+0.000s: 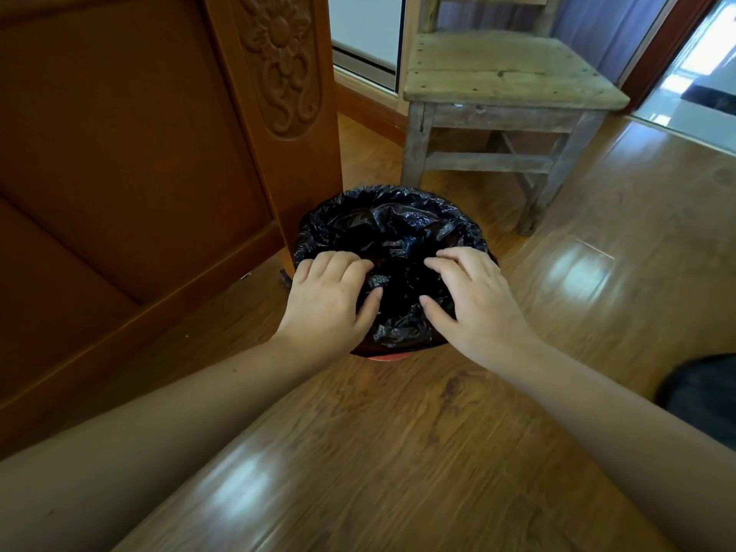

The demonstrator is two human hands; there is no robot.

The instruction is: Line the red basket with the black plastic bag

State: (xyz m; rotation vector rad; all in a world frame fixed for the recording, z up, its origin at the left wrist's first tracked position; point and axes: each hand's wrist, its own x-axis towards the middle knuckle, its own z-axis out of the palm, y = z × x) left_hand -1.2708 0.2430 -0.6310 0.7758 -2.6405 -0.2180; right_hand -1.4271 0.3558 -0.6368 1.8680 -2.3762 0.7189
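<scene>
The black plastic bag (392, 229) covers the red basket almost fully; its crinkled edge is folded over the rim all around. Only a thin red sliver of the basket (388, 357) shows at the near bottom edge. My left hand (332, 294) rests on the bag at the near left of the rim, fingers curled into the plastic. My right hand (470, 296) lies on the near right of the rim, fingers spread and pressing on the bag. Both thumbs point inward toward the crumpled plastic between them.
The basket stands on a glossy wooden floor (398, 452). A carved brown wooden panel (159, 153) rises close on the left. A worn wooden chair (506, 93) stands just behind the basket. A dark object (705, 396) sits at the right edge.
</scene>
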